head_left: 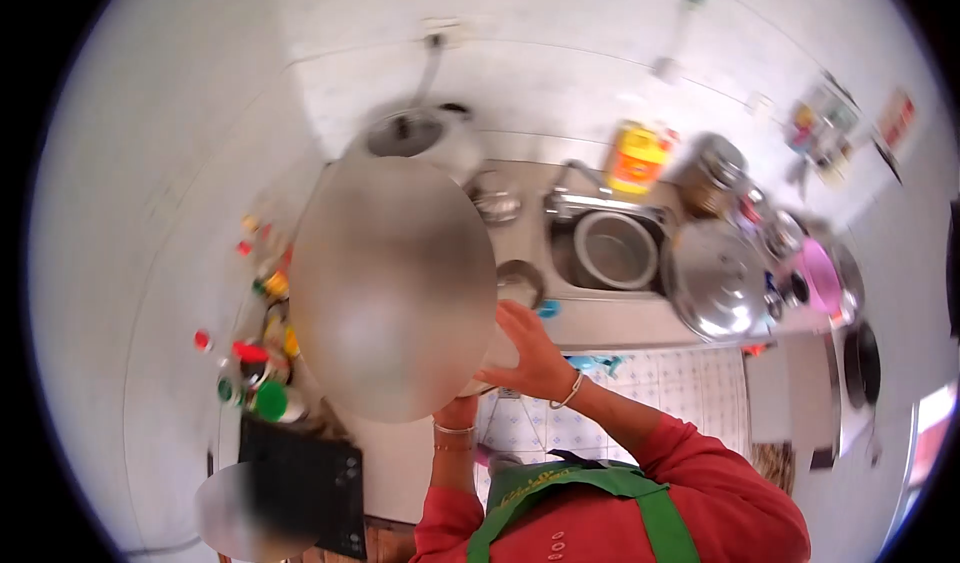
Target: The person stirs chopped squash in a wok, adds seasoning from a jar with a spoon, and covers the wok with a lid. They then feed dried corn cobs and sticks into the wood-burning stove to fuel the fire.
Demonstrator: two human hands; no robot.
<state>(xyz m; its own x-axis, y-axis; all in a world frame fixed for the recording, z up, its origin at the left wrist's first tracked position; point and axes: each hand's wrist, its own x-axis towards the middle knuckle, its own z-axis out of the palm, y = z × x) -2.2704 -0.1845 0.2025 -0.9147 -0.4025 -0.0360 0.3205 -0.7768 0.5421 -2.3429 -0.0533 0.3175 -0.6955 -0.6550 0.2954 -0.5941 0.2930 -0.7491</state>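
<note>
My right hand (532, 355) reaches in from the right, above the counter's front edge. Its fingers are curled around a pale, rounded thing (500, 351), whose kind I cannot make out. My left hand (455, 413) is close beside it, with only its lower part and wrist showing. A large blurred oval patch hides the left fingers and most of what lies in front of them. Just beyond my right hand, a round metal bowl (520, 283) stands on the counter, near a small blue thing (548, 309).
A wide pot sits in the sink (560, 281); right of it lies a big shiny metal lid (715, 281). Behind are a yellow bottle (638, 160) and a white rice cooker (462, 153). Several condiment bottles (275, 400) line the left wall above a black cooktop (305, 483).
</note>
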